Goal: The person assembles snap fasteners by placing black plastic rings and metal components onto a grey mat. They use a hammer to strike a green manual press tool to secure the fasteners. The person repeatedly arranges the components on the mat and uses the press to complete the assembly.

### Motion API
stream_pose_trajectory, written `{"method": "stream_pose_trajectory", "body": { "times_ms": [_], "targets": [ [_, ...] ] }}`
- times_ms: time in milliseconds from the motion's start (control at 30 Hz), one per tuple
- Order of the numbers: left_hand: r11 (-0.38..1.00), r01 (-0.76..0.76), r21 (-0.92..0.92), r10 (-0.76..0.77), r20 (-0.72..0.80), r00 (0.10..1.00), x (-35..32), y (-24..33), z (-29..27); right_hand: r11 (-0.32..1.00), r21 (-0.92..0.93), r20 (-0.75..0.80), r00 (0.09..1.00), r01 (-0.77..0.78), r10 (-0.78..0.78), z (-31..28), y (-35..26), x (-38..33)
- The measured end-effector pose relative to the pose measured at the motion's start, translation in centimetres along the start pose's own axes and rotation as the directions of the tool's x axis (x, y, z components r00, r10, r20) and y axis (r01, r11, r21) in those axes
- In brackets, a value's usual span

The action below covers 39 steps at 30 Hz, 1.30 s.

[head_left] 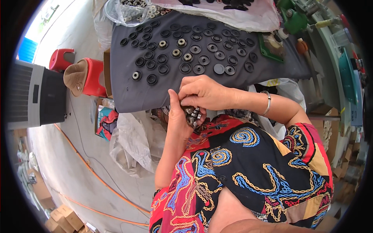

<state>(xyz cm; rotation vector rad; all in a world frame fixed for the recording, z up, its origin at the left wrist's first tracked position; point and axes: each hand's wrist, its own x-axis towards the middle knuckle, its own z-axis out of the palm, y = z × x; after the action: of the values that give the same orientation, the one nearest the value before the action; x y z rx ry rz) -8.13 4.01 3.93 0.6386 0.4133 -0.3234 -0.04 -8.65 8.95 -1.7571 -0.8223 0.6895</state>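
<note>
My left hand (179,121) is cupped in front of the table's near edge, around a handful of small shiny metal bearings (193,115). Over it, my right hand (210,93) bends in with its thumb and fingers pinched together at the top of the handful; whatever lies between those fingertips is hidden. Just beyond both hands, many black round plastic caps (163,69) are spread across the grey-covered table (130,97). A few of them carry a metal bearing (136,75) in the centre. One flat grey disc (219,69) lies among the caps.
A clear plastic bag (134,11) of metal parts and a white sheet (248,17) with black pieces lie at the far edge. A green tray (270,52) and a green machine (291,17) stand right. Red stools (93,73) and an orange cable (83,161) are left.
</note>
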Motion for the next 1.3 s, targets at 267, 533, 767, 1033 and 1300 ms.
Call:
{"method": "stream_pose_trajectory", "body": {
  "times_ms": [267, 533, 767, 1033, 1300],
  "targets": [
    [0.996, -0.093, 0.016, 0.091, 0.102, 0.991, 0.1, -0.4, -1.6, 0.998, -0.062, -0.139, 0.989, 0.032, -0.041, -0.8, 1.3, -0.2],
    [0.970, -0.160, 0.181, 0.166, -0.020, 0.986, -0.5, -0.9, -1.5, 0.905, -0.386, -0.078, 0.971, 0.180, -0.226, -0.3, 1.1, -1.5],
    [0.872, -0.274, 0.406, 0.275, 0.057, 0.960, -0.2, -0.7, -1.1, 0.694, -0.654, -0.026, 0.908, 0.302, -0.419, -0.1, 2.0, -2.0],
    [0.971, -0.141, 0.193, 0.147, -0.020, 0.989, -0.5, -0.1, -0.1, 0.680, -0.701, -0.183, 0.867, 0.216, -0.464, -2.8, 2.6, -0.9],
    [0.968, -0.103, -0.229, 0.095, -0.047, 0.994, -0.1, 0.4, -1.6, 0.605, -0.796, -0.191, 0.939, 0.021, -0.284, -5.2, 4.6, 0.2]
  ]
}}
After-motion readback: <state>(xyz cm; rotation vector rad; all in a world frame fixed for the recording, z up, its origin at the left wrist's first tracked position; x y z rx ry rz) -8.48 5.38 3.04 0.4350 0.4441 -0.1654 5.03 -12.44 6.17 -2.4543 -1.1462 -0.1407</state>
